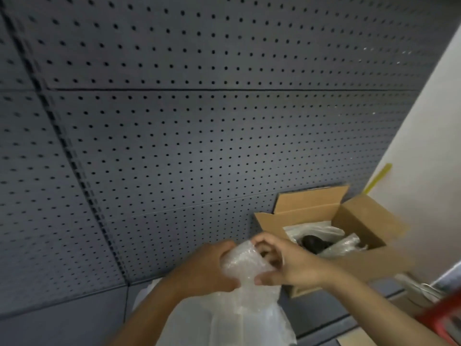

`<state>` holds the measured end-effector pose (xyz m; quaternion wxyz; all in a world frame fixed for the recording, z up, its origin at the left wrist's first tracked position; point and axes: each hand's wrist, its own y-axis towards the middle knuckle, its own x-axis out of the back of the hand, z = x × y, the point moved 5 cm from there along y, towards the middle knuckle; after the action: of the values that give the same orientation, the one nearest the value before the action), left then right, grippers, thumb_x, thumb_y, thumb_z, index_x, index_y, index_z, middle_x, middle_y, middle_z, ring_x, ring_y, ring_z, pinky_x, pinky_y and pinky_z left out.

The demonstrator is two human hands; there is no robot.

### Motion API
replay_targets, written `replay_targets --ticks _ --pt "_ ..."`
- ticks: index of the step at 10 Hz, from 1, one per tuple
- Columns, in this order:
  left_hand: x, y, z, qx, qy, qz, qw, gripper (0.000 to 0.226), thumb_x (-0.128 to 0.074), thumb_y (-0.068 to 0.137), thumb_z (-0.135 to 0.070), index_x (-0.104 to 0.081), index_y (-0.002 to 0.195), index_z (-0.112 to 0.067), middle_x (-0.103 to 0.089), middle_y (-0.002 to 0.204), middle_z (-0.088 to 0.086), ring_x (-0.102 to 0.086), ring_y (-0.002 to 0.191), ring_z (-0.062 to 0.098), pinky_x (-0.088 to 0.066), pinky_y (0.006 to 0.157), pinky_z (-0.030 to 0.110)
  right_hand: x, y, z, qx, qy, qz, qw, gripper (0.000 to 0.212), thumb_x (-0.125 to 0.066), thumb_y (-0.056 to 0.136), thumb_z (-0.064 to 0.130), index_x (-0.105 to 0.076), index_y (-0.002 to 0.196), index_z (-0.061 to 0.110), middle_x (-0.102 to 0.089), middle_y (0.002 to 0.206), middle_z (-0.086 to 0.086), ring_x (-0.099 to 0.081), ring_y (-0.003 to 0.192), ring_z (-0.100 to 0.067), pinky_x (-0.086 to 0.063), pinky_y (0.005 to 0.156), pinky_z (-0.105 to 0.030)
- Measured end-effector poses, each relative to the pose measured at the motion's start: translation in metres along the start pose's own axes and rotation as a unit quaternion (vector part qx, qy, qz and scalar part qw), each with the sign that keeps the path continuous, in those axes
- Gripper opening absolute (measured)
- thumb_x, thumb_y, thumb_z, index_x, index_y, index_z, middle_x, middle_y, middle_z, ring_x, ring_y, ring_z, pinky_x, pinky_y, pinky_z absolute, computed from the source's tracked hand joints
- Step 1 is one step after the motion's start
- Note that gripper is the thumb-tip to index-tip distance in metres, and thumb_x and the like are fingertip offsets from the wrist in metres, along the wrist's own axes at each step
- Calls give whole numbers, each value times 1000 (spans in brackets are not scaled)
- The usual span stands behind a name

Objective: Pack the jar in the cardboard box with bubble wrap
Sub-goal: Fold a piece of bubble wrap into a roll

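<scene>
Head view, looking at a dark grey perforated pegboard wall (199, 121) that fills most of the frame. At about 5 o'clock from centre, both bare hands close around a bundle of clear bubble wrap (243, 265). The left hand (209, 268) cups the bundle from its 9 o'clock side, fingers wrapped round the back. The right hand (287, 263) grasps it from the 3 o'clock side, thumb beneath and fingers curled over the top, where a small dark opening shows between the fingertips. The jar itself cannot be made out; whether it lies inside the held bundle cannot be told. A loose tail of the same wrap hangs toward 6 o'clock, between the forearms.

At 2 o'clock from the hands stands an open brown cardboard box (311, 211), flaps raised, just beside the right hand. Inside it lie crumpled clear wrap and a dark rounded object (313, 242), unclear in kind. A pale wall (429, 146) rises at 3 o'clock, bearing a yellow strip (378, 177). A blurred red object (441, 320) sits at the frame's 4 o'clock corner.
</scene>
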<state>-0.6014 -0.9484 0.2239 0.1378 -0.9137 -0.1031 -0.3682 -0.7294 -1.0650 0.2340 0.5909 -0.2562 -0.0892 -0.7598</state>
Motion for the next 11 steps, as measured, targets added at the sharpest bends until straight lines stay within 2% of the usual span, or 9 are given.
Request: replay_targets --ticks 2,4,5,6,7,8,9,10,11 --pt "-38 40 -65 -34 -5 22 999 52 -78 70 -29 -50 111 -44 -62 104 -20 -64 87 1 -58 72 25 52 -47 -37 2 49 -47 998 36 -73 81 7 -50 108 13 -69 101 1 -67 93 -12 -51 77 -22" --pt "-86 106 -140 -53 76 -33 995 81 -81 67 -45 -40 136 -35 -55 127 -11 -56 111 11 -52 94 34 147 -87 -94 -8 -36 -105 994 30 -70 82 4 -49 102 12 -69 93 -4 -66 87 -10 -52 76 -20" --pt "-111 139 -171 -28 104 -51 993 62 -74 76 -39 -48 131 -25 -59 123 -5 -59 108 16 -54 88 34 209 -110 -127 -21 -131 -163 978 29 -70 80 8 -49 96 20 -65 88 2 -62 80 -8 -52 75 -25" --pt "-126 162 -189 -4 239 -68 969 42 -64 87 -37 -53 125 -22 -64 118 0 -62 101 16 -51 78 27 254 -125 -154 -35 -225 -201 953 27 -66 76 13 -47 95 20 -62 88 2 -59 79 -19 -50 74 -39" --pt "-141 179 -191 26 319 -71 945 44 -60 90 -36 -50 130 -21 -62 121 1 -62 103 17 -51 78 28 279 -124 -177 -76 -283 -187 938 33 -62 78 19 -38 99 31 -60 92 4 -56 81 -20 -48 69 -37" --pt "-150 196 -186 59 347 -52 934 36 -58 90 -29 -56 125 -20 -66 115 2 -65 96 17 -52 72 28 295 -112 -189 -80 -302 -190 931 45 -57 83 17 -37 121 32 -50 97 11 -48 85 -13 -39 63 -27" --pt "-158 216 -172 79 367 -36 926 28 -55 92 -22 -60 118 -17 -68 109 4 -67 92 18 -55 72 29 307 -91 -196 -65 -343 -179 920 50 -51 85 11 -48 134 23 -57 107 2 -52 92 -16 -41 63 -21" --pt "-159 234 -170 89 384 -20 919 22 -49 94 -17 -61 113 -15 -69 106 5 -68 89 20 -53 69 29 310 -68 -202 -72 -372 -145 914 48 -50 86 10 -56 132 24 -63 118 -1 -58 107 -22 -46 80 -23" --pt "-167 250 -167 101 368 -5 925 15 -49 95 -18 -61 103 -13 -68 103 7 -67 89 22 -53 71 32 314 -42 -213 -66 -380 -130 913 36 -57 78 25 -65 112 31 -67 104 -3 -61 99 -26 -50 89 -39"
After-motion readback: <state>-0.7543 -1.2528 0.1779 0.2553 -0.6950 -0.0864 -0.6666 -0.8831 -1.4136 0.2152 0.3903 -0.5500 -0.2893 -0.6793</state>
